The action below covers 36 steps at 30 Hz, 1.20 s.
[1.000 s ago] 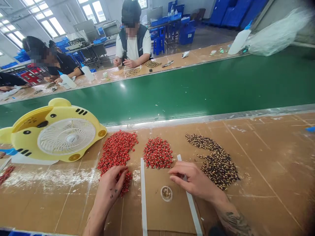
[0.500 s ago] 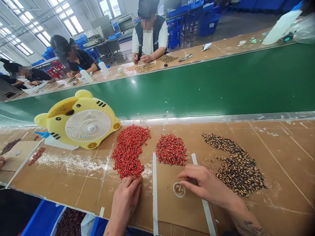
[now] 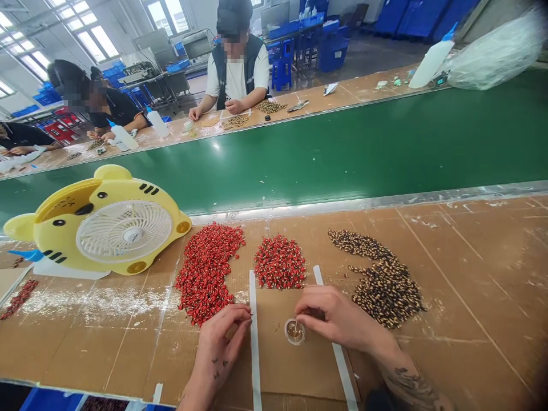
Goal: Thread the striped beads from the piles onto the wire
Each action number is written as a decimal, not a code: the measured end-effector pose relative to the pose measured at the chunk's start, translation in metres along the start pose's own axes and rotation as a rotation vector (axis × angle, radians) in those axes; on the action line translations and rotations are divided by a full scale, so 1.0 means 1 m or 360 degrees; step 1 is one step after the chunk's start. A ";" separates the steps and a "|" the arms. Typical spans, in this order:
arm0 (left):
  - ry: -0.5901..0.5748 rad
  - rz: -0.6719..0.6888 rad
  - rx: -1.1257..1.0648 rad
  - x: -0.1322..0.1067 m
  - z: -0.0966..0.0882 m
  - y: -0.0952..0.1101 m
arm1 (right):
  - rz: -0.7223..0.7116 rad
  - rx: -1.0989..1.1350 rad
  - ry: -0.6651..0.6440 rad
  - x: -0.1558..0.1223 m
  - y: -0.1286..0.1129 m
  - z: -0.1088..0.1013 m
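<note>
My left hand point(image 3: 225, 337) is pinched closed at the left tape strip, just right of the large pile of red pieces point(image 3: 205, 274). What its fingertips hold, if anything, is too small to make out. My right hand point(image 3: 331, 319) pinches a thin pale stick point(image 3: 295, 327), whose lower end is in a small round clear cup point(image 3: 295, 339). This cup, with liquid in it, sits on a cardboard sheet point(image 3: 295, 377) edged by white tape. Beyond the sheet lies a smaller heap of red and cream pieces point(image 3: 280, 262). A pile of black and tan pieces point(image 3: 389, 291) spreads right of my right hand.
A yellow animal-faced fan point(image 3: 103, 222) stands at the left of the cardboard-covered table point(image 3: 462, 319). A green belt point(image 3: 342, 148) runs behind. Across it, a co-worker point(image 3: 237, 63) sits at another bench with small piles and white bottles point(image 3: 158, 123).
My left hand has left the edge of the large red pile and come right, to the tape strip. The right hand stays at the cup with the stick. My view has turned rightward.
</note>
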State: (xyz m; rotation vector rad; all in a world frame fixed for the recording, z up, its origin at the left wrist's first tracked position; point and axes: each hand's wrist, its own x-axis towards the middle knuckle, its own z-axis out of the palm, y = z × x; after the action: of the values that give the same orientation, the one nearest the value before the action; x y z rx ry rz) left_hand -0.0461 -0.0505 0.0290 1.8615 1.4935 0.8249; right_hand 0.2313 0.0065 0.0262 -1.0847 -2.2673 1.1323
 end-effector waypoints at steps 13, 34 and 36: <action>0.0008 -0.0494 -0.1603 0.067 0.044 0.012 | -0.0158 -0.0089 -0.0107 -0.003 0.000 0.002; -0.0073 -0.0905 -0.1988 0.059 0.052 0.003 | -0.0439 -0.0375 -0.0102 0.000 -0.006 0.011; -0.0076 -0.0909 -0.2009 0.059 0.052 0.003 | -0.0426 -0.0384 -0.0077 0.000 -0.005 0.010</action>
State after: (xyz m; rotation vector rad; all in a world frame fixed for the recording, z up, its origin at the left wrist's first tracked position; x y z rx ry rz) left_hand 0.0069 0.0033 0.0048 0.4885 0.9460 1.0369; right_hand 0.2222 -0.0004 0.0241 -0.8089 -2.5439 0.8027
